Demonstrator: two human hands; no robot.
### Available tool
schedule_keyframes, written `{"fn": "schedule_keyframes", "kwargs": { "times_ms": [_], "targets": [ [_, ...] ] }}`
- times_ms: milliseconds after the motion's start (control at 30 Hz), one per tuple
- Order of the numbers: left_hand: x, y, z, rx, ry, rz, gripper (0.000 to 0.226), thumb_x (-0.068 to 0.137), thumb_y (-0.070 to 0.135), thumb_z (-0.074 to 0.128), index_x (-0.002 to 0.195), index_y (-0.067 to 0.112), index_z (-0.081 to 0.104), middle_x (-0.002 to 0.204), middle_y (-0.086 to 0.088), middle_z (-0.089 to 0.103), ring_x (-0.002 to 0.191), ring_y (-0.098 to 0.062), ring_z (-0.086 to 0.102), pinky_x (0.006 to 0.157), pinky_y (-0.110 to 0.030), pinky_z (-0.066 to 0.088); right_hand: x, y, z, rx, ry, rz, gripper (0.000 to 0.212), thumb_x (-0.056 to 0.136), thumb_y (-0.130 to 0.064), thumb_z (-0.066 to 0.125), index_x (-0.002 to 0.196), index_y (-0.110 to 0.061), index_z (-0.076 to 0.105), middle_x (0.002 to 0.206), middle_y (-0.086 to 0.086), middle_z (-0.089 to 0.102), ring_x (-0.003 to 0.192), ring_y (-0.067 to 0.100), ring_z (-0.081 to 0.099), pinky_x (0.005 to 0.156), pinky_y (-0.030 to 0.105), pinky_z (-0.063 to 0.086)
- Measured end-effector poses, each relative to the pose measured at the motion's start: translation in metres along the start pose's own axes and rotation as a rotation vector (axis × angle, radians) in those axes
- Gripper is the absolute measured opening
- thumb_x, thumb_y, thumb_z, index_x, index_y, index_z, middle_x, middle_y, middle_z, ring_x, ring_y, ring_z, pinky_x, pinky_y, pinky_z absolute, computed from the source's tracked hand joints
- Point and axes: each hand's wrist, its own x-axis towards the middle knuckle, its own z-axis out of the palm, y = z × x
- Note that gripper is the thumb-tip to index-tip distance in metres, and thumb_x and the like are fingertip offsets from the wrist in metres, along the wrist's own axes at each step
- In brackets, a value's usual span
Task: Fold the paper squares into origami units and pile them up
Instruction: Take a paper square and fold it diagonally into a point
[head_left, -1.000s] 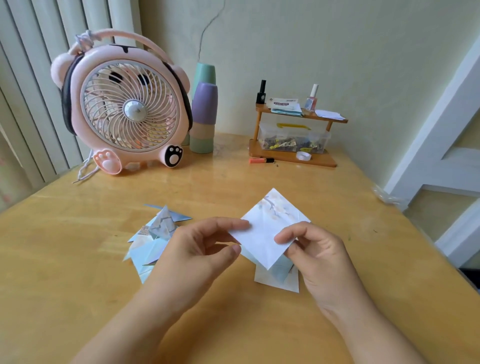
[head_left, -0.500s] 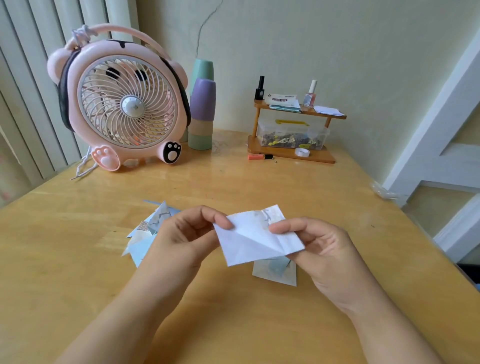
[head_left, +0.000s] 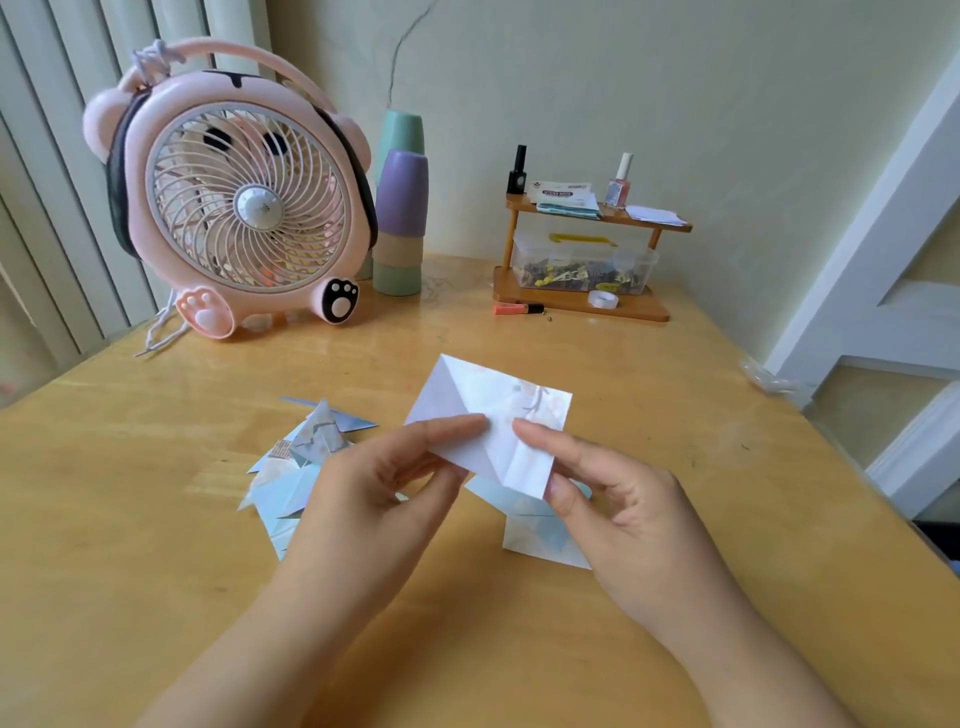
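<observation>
I hold a white paper square with a faint blossom print above the wooden table. It shows diagonal creases. My left hand pinches its lower left edge. My right hand pinches it near the middle and at the lower right corner. A pile of folded light blue origami units lies on the table to the left, partly hidden by my left hand. More flat paper squares lie under my right hand.
A pink bear-shaped fan stands at the back left. Stacked pastel cups are beside it. A small wooden shelf holds a clear box, nail polish bottles and notes, with an orange marker in front. The table's right edge borders a white door frame.
The paper has been turned in my hands and lifted slightly, from a diamond pointing down to a wider shape with its corner up left. Both hands shifted their grip on it.
</observation>
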Motion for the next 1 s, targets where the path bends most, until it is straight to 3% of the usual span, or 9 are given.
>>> {"fn": "schedule_keyframes", "kwargs": {
  "times_ms": [100, 200, 267, 400, 533, 667, 800, 900, 1000],
  "targets": [
    [0.001, 0.007, -0.001, -0.174, -0.013, -0.046, 0.041, 0.081, -0.011, 0.062, 0.084, 0.028, 0.077, 0.086, 0.01, 0.075, 0.081, 0.0, 0.069, 0.067, -0.01, 0.048, 0.003, 0.0, -0.003, 0.071, 0.058, -0.012, 0.035, 0.079, -0.027, 0.061, 0.1, -0.055, 0.066, 0.099, -0.014, 0.07, 0.088, 0.015, 0.062, 0.081, 0.033, 0.052],
    [0.0, 0.011, -0.002, -0.373, -0.062, -0.067, 0.029, 0.068, 0.0, 0.069, 0.086, 0.022, 0.075, 0.08, -0.002, 0.075, 0.074, -0.007, 0.07, 0.064, -0.013, 0.051, 0.004, 0.0, -0.008, 0.226, 0.072, -0.03, 0.023, 0.074, -0.025, 0.071, 0.088, -0.042, 0.073, 0.095, -0.007, 0.073, 0.087, 0.017, 0.064, 0.081, 0.03, 0.051],
    [0.0, 0.012, -0.002, -0.434, -0.08, -0.074, 0.029, 0.062, 0.0, 0.078, 0.084, 0.019, 0.076, 0.079, -0.006, 0.075, 0.073, -0.009, 0.07, 0.064, -0.014, 0.051, 0.004, -0.001, -0.008, 0.311, 0.056, -0.064, 0.019, 0.068, -0.038, 0.08, 0.086, -0.036, 0.075, 0.091, -0.003, 0.074, 0.086, 0.017, 0.066, 0.078, 0.027, 0.051],
    [0.001, 0.013, -0.001, -0.453, -0.078, -0.076, 0.026, 0.059, 0.001, 0.073, 0.079, 0.016, 0.077, 0.071, -0.003, 0.074, 0.066, -0.005, 0.068, 0.061, -0.011, 0.049, 0.004, -0.002, -0.009, 0.352, 0.068, -0.09, 0.021, 0.066, -0.046, 0.074, 0.081, -0.032, 0.077, 0.084, -0.006, 0.074, 0.081, 0.009, 0.068, 0.073, 0.017, 0.049],
    [0.0, 0.014, 0.0, -0.409, -0.09, -0.061, 0.028, 0.059, 0.004, 0.067, 0.08, 0.021, 0.075, 0.07, 0.001, 0.073, 0.065, -0.002, 0.067, 0.062, -0.01, 0.049, 0.005, -0.004, -0.013, 0.312, 0.056, -0.092, 0.021, 0.066, -0.049, 0.074, 0.081, -0.034, 0.077, 0.081, -0.008, 0.074, 0.078, 0.007, 0.066, 0.073, 0.018, 0.049],
    [0.0, 0.012, -0.001, -0.364, -0.103, -0.051, 0.026, 0.059, 0.008, 0.071, 0.077, 0.025, 0.077, 0.073, 0.001, 0.074, 0.067, -0.003, 0.068, 0.063, -0.011, 0.05, 0.006, -0.007, -0.016, 0.303, 0.056, -0.066, 0.012, 0.066, -0.036, 0.073, 0.076, -0.033, 0.077, 0.075, -0.009, 0.072, 0.072, 0.004, 0.063, 0.069, 0.016, 0.047],
    [0.0, 0.007, 0.001, -0.354, -0.091, -0.073, 0.016, 0.06, 0.013, 0.084, 0.074, 0.018, 0.077, 0.076, -0.006, 0.074, 0.078, -0.016, 0.07, 0.073, -0.021, 0.054, 0.006, -0.01, -0.01, 0.401, 0.104, 0.029, 0.012, 0.062, -0.037, 0.074, 0.068, -0.027, 0.076, 0.073, -0.002, 0.072, 0.07, 0.008, 0.063, 0.068, 0.018, 0.049],
    [0.001, -0.001, 0.006, -0.368, -0.037, -0.143, 0.023, 0.06, 0.032, 0.085, 0.064, 0.013, 0.071, 0.07, -0.021, 0.063, 0.075, -0.025, 0.058, 0.076, -0.033, 0.044, 0.008, -0.011, -0.002, 0.466, 0.172, 0.151, 0.014, 0.06, -0.032, 0.072, 0.064, -0.018, 0.072, 0.07, 0.003, 0.072, 0.068, 0.012, 0.063, 0.071, 0.024, 0.052],
    [0.002, -0.005, 0.01, -0.409, 0.005, -0.199, 0.028, 0.052, 0.037, 0.082, 0.058, 0.015, 0.065, 0.07, -0.02, 0.053, 0.075, -0.028, 0.049, 0.077, -0.039, 0.035, 0.009, -0.012, 0.004, 0.486, 0.232, 0.22, 0.016, 0.059, -0.027, 0.074, 0.064, -0.013, 0.067, 0.069, 0.006, 0.071, 0.066, 0.014, 0.064, 0.069, 0.024, 0.052]
  ]
}}
